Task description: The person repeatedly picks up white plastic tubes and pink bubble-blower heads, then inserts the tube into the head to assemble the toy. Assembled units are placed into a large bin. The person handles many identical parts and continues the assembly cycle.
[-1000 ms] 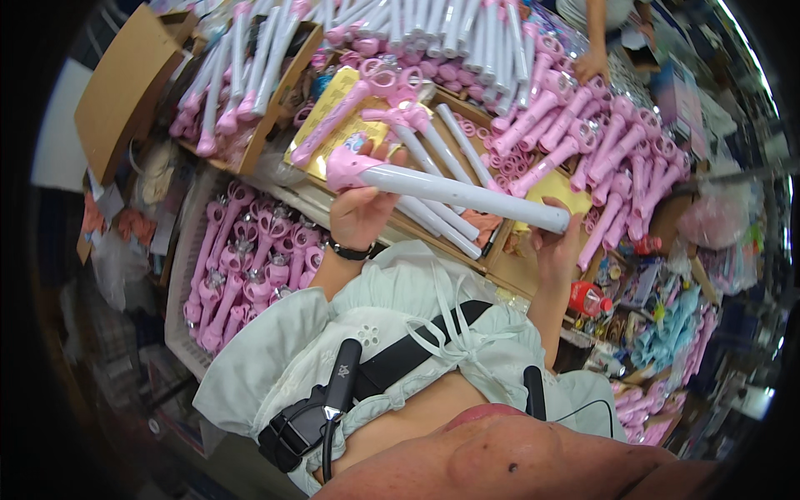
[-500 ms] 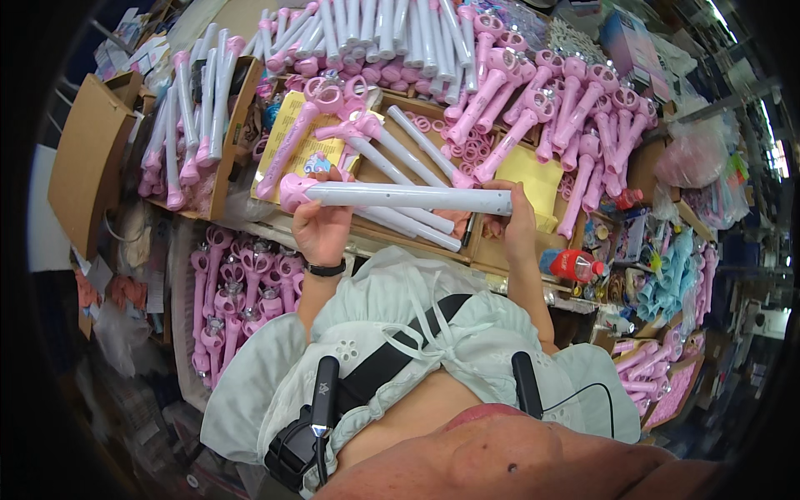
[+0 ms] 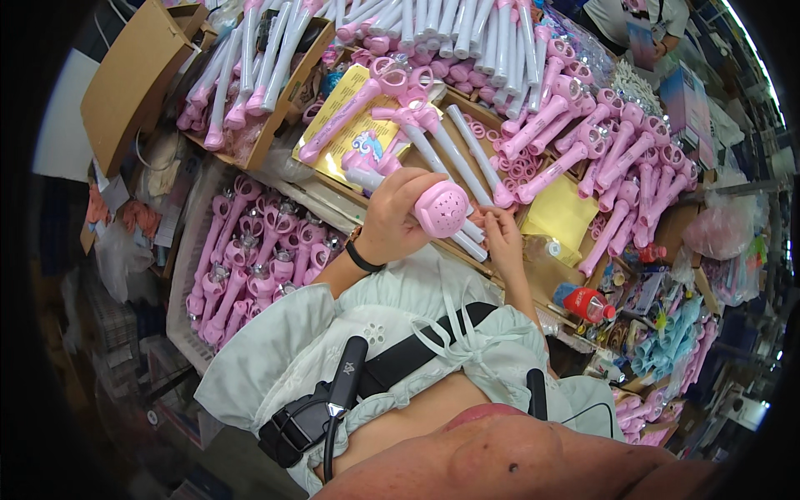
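Observation:
My left hand [image 3: 392, 218] is closed around a toy wand with a white tube, whose flared pink end [image 3: 442, 210], dotted with small holes, points up toward me. The cap hides most of its tube. Close to its right, my right hand [image 3: 505, 242] has its fingers pinched together; what they hold, if anything, I cannot make out. Beyond the hands, several white-tubed wands [image 3: 454, 154] lie in a cardboard tray. A fully pink wand [image 3: 346, 117] rests on a yellow printed card [image 3: 333, 104] at the left.
Many white tubes [image 3: 467, 29] are piled at the back, with pink wands [image 3: 621, 158] to the right. A grey crate [image 3: 187, 333] full of pink wands stands at the left. Loose pink rings [image 3: 521, 171], yellow card [image 3: 557, 218] and a red-labelled bottle [image 3: 587, 304] are at right.
The wand was held level across both hands; now its pink end is turned up toward me in my left hand. My right hand has come closer to the left. The view has shifted.

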### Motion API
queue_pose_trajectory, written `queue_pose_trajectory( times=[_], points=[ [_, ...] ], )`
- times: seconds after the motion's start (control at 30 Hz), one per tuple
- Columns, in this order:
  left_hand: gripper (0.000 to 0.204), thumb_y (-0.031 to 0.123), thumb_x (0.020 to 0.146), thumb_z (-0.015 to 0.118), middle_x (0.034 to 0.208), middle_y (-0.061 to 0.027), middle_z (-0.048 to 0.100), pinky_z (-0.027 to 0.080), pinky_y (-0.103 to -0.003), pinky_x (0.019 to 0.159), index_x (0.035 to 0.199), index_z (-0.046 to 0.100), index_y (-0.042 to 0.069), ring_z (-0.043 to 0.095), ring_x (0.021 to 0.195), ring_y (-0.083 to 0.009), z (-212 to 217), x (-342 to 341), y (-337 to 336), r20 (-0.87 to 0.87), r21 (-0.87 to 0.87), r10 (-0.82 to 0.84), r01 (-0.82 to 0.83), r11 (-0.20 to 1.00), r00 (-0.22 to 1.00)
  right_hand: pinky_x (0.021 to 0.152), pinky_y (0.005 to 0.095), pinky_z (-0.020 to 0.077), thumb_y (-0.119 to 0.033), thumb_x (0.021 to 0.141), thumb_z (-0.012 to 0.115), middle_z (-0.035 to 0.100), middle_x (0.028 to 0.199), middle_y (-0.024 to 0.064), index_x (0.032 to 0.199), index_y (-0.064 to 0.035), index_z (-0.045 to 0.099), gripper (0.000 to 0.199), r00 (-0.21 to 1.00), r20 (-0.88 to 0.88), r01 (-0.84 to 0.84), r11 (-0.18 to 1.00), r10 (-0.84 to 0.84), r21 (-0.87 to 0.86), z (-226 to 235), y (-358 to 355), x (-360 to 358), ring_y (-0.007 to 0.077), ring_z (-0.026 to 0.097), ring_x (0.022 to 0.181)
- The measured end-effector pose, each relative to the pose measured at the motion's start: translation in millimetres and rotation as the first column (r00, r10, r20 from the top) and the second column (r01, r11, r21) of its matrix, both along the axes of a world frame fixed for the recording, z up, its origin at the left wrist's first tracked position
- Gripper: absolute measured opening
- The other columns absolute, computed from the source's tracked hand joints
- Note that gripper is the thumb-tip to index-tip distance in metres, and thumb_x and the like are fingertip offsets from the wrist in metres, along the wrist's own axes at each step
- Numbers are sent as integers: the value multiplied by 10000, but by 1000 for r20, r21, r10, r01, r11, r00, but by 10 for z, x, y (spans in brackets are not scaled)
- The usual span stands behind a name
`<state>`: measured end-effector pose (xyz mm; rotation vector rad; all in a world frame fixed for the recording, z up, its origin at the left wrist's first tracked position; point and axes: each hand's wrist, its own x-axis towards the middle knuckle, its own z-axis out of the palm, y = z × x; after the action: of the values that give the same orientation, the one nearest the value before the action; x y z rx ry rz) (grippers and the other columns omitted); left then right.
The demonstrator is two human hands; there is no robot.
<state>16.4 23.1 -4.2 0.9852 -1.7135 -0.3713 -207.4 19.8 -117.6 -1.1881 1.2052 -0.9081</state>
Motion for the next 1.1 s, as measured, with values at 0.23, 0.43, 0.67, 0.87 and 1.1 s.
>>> queue_pose_trajectory(
  times=[0.23,0.43,0.67,0.87,1.1],
  points=[
    [354,150,621,665,827,-150,604,471,-400,598,949,583,46,591,690,-324,-239,-135,-38,393,231,-207,122,965,896,936,397,387,-180,878,515,604,1100,143,1076,6,602,285,902,-431,-397,420,15,-816,868,-145,369,322,525,1105],
    [414,180,613,700,783,-131,619,482,-369,576,956,555,-1,609,647,-279,-249,-14,-41,288,213,-250,193,958,924,988,371,353,-282,973,330,581,1145,149,1120,40,570,427,898,183,-258,817,399,-515,723,-339,560,261,502,1136],
    [353,113,807,578,986,-70,507,413,-305,804,1114,428,27,515,847,-165,-281,265,-255,-948,3,-140,449,893,286,812,311,439,-340,887,559,584,1100,108,1189,0,528,456,880,-210,-468,851,425,-237,212,-152,539,195,545,986],
    [238,180,924,497,1014,-83,588,428,-297,889,1075,525,-3,568,937,-164,-486,777,-526,-969,220,159,369,903,190,762,282,452,-295,816,664,615,957,68,1160,-2,534,471,804,-25,-586,799,594,133,184,-279,425,170,577,871],
    [183,141,931,504,965,-59,617,445,-260,839,1034,562,2,580,914,-131,-963,724,-449,-728,577,307,306,757,614,759,340,454,-238,827,575,531,954,125,1268,-3,388,534,966,-195,-236,887,170,-398,319,-2308,959,210,535,835]
  ],
)
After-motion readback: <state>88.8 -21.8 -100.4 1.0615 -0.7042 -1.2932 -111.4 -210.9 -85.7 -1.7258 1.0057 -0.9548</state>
